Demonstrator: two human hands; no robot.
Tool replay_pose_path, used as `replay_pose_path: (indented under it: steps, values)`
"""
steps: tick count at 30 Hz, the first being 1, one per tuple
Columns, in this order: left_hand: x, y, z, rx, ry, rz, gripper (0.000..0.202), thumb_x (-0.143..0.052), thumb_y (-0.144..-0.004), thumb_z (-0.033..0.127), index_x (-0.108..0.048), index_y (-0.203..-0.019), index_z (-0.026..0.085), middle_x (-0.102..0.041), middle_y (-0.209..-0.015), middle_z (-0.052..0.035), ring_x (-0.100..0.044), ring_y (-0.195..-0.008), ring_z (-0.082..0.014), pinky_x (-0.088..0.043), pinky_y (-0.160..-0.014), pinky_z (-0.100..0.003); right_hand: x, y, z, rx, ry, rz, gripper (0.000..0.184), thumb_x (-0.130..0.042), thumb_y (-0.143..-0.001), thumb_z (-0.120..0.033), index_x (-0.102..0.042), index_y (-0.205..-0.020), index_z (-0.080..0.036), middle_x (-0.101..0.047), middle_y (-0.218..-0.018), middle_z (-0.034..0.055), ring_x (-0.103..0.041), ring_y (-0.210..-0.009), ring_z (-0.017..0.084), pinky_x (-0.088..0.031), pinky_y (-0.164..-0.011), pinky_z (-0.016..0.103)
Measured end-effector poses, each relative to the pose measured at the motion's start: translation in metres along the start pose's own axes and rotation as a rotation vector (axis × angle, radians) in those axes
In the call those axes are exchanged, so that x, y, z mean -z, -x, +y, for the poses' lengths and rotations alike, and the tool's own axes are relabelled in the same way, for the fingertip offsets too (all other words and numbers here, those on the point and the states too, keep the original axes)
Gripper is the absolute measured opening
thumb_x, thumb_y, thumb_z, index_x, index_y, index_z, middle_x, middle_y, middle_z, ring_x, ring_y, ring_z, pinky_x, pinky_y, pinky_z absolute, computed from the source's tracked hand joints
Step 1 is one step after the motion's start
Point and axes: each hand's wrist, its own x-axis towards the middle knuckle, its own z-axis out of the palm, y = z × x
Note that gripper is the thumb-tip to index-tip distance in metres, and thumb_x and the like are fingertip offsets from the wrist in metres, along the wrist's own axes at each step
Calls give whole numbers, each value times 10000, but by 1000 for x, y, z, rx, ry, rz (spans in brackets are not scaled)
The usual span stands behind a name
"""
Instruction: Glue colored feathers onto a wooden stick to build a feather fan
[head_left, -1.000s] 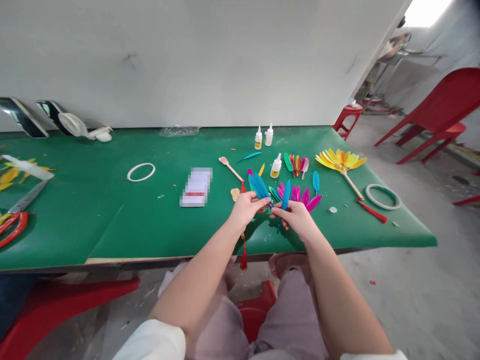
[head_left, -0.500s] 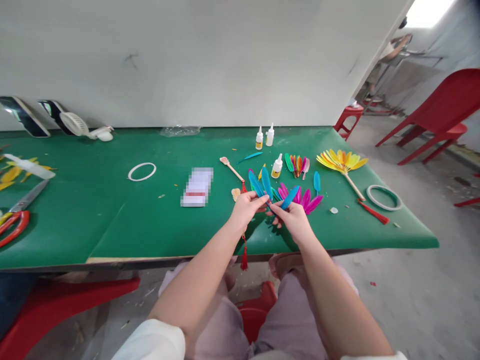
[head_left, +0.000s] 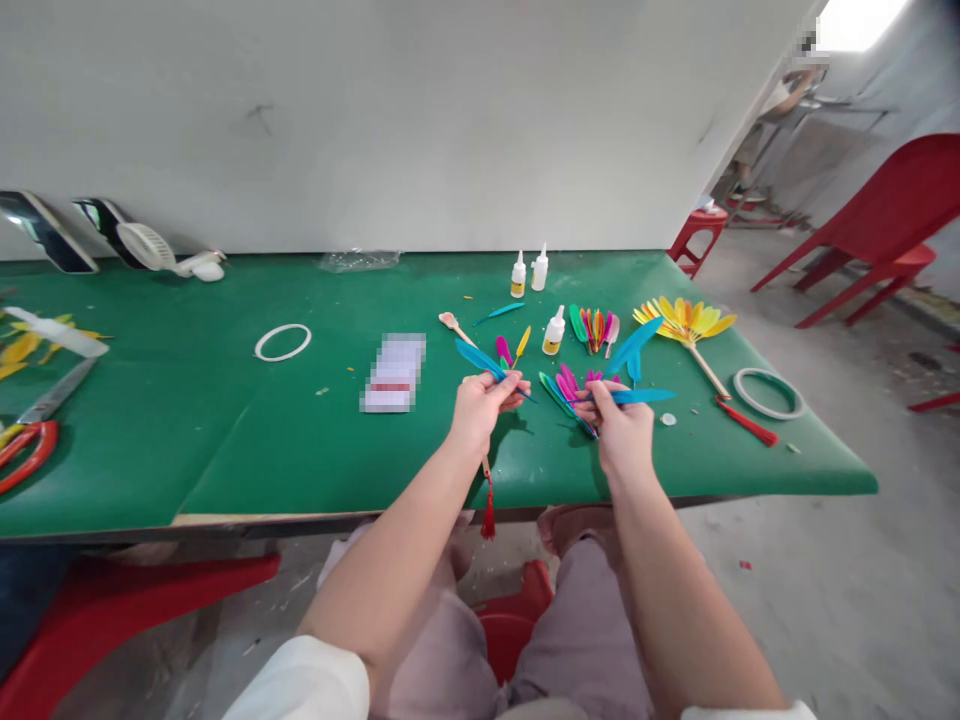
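Observation:
My left hand (head_left: 480, 405) is closed in a pinch on one blue feather (head_left: 480, 360) that points up and to the left, and it also seems to hold a wooden stick with a red tassel (head_left: 488, 510) hanging below the table edge. My right hand (head_left: 619, 425) is closed on two blue feathers (head_left: 637, 370) that fan out to the right. Between and behind my hands, pink and green feathers (head_left: 566, 385) lie on the green table (head_left: 225, 430).
Three glue bottles (head_left: 553, 332) stand behind the feathers. A finished yellow feather fan (head_left: 684, 322) and a white ring (head_left: 766, 392) lie to the right, another ring (head_left: 283, 342) and a small pack (head_left: 394, 372) to the left. Scissors (head_left: 30, 440) sit far left. Red chairs stand at right.
My hands have moved apart. The bunch of blue feathers has been split: one stays in the left hand, two went right with the right hand.

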Motion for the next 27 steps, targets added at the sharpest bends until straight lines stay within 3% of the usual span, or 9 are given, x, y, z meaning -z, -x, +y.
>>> replay_pose_path:
  steps: [2,4,6,9,16,20,23,27]
  values:
    - [5,-2,5,-45,-10,29,256,-670,-707,319,-643,-855,111,-684,-768,-52,-622,-628,-99,-519,-666,-249,9,-5,-4,-46,49,-24,322,-613,-688,-456,-550,-780,-153,-634,-645,20,-561,-480,83,-511,-478,210]
    - [8,-3,7,-55,-41,32,278,-670,-705,330,-640,-878,115,-684,-781,-56,-623,-634,-100,-514,-635,-236,14,-6,-6,-152,143,-178,319,-657,-655,-429,-576,-766,-141,-633,-600,23,-538,-424,80,-486,-411,199]
    - [8,-3,6,-47,-75,16,285,-669,-704,330,-640,-890,117,-685,-781,-60,-625,-641,-106,-509,-600,-225,14,-4,-4,-245,210,-319,304,-700,-623,-382,-603,-756,-126,-626,-549,29,-523,-378,89,-468,-357,202]
    - [4,-1,2,-22,-124,-31,282,-670,-703,318,-645,-901,118,-685,-791,-64,-632,-656,-117,-507,-571,-215,8,-1,0,-300,258,-387,282,-695,-643,-338,-617,-812,-126,-624,-527,26,-529,-367,99,-467,-339,206]
    - [-2,2,-1,93,-239,-95,209,-636,-743,242,-645,-906,111,-667,-786,-63,-618,-614,-98,-487,-519,-181,14,-6,-3,-279,313,-362,328,-594,-725,-431,-608,-864,-134,-660,-687,57,-548,-437,92,-475,-404,220]
    - [-2,2,-4,104,-305,-162,206,-613,-766,246,-635,-919,111,-653,-764,-65,-623,-633,-112,-468,-475,-169,28,-13,-7,-76,617,-230,434,-378,-824,-513,-617,-883,-156,-601,-595,18,-465,-420,91,-355,-393,218]
    - [-3,1,-8,106,-342,-194,204,-601,-773,244,-630,-925,110,-651,-784,-70,-618,-635,-111,-470,-462,-170,34,-18,-5,56,895,-136,357,-484,-769,-505,-614,-724,-176,-520,-511,-1,-467,-501,122,-325,-478,234]
    - [-5,2,-12,119,-361,-206,192,-611,-764,238,-633,-898,103,-650,-783,-76,-608,-612,-104,-466,-446,-166,33,-19,3,48,1048,-179,211,-670,-634,-387,-581,-708,-211,-507,-541,-19,-463,-545,139,-296,-521,235]
